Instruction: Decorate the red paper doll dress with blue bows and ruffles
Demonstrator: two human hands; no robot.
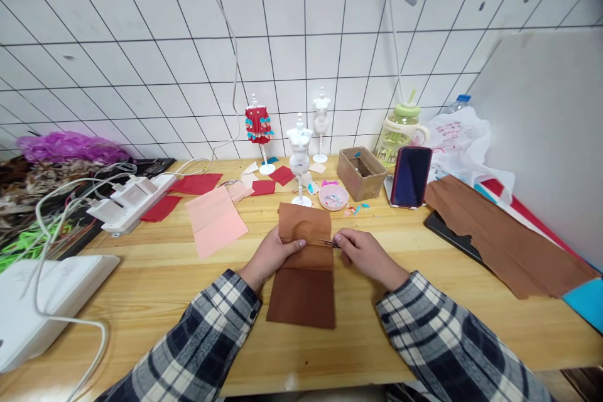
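My left hand (276,254) is closed on a folded brown piece of cloth (301,295), thumb on top near its middle. The upper part of the cloth is raised towards the far side, and its darker lower part lies flat on the table. At the right edge of the cloth, my right hand (362,254) grips a small pointed metal tool (326,242). Its slim tips reach over the cloth towards my left thumb. Whether it is scissors or tweezers I cannot tell. Just beyond the cloth stands a white mini dress form (300,144).
Another mini form wears a red ruffled dress (259,125). Pink cloth (217,220) lies left, and a bowl of beads (333,196), cardboard box (362,173) and propped phone (411,177) stand right. A power strip (136,201) and brown cloth sheet (509,239) flank the table.
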